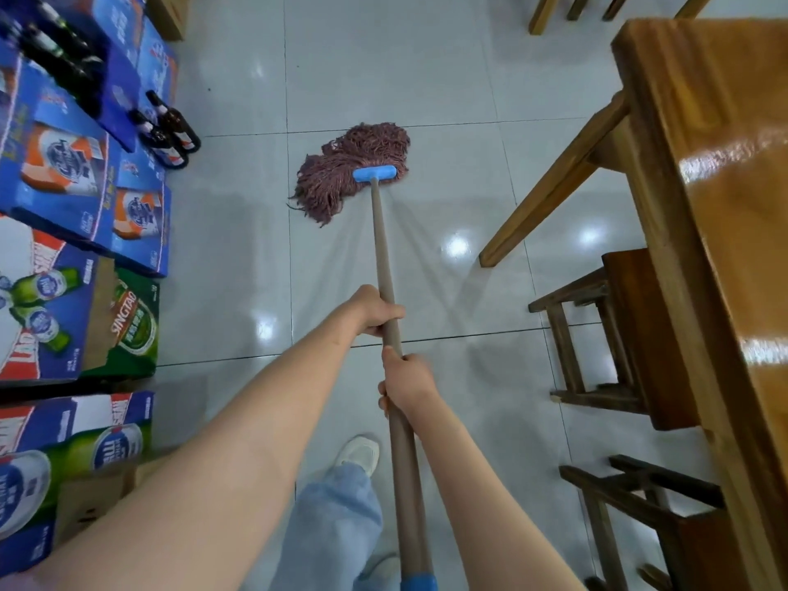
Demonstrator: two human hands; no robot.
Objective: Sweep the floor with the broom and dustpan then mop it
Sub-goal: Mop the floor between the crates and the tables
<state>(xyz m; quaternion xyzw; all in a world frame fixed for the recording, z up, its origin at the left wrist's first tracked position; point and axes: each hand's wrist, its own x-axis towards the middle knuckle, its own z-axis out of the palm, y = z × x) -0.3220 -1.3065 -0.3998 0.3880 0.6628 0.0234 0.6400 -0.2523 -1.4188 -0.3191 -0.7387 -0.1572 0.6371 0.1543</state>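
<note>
The floor (426, 70) is made of big shiny pale tiles with thin dark lines between them, and bright spots of light shine on it; a mop (349, 168) with reddish strings and a blue bar lies on it near the middle. On the left side stand stacked beer boxes (81, 198) and some dark bottles (168, 130); on the right stand the legs of a wooden table (550, 189) and two dark wooden stools (605, 334); a white shoe (360, 454) rests on the tiles at the bottom.
</note>
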